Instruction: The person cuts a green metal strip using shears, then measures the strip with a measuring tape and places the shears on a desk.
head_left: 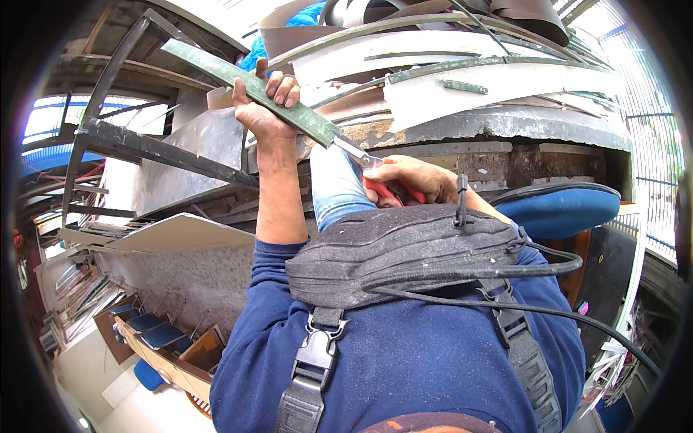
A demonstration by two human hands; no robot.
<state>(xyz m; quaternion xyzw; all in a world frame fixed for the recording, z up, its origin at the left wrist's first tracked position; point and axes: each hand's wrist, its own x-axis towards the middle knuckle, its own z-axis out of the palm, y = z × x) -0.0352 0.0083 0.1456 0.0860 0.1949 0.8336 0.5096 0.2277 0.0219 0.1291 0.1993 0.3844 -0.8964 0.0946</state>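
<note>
A long green metal strip (216, 73) slants from upper left down toward the centre, with my left hand (268, 107) gripping it near its middle, thumb and fingers wrapped round it. My right hand (404, 180) is closed on red-handled snips (415, 191), whose silver jaws sit at the strip's lower end. The snips' handles are partly hidden by my fingers and the black padded bag (397, 252) on my chest. My jeans-clad leg (336, 187) shows below the strip.
A worn workbench (505, 126) holds white boards (455, 101), strips and curved sheets. A dark metal frame (162, 155) stands at left beside a leaning grey sheet (188, 173). A blue seat (556, 216) is at right. Stacked blue chairs (166, 335) stand lower left.
</note>
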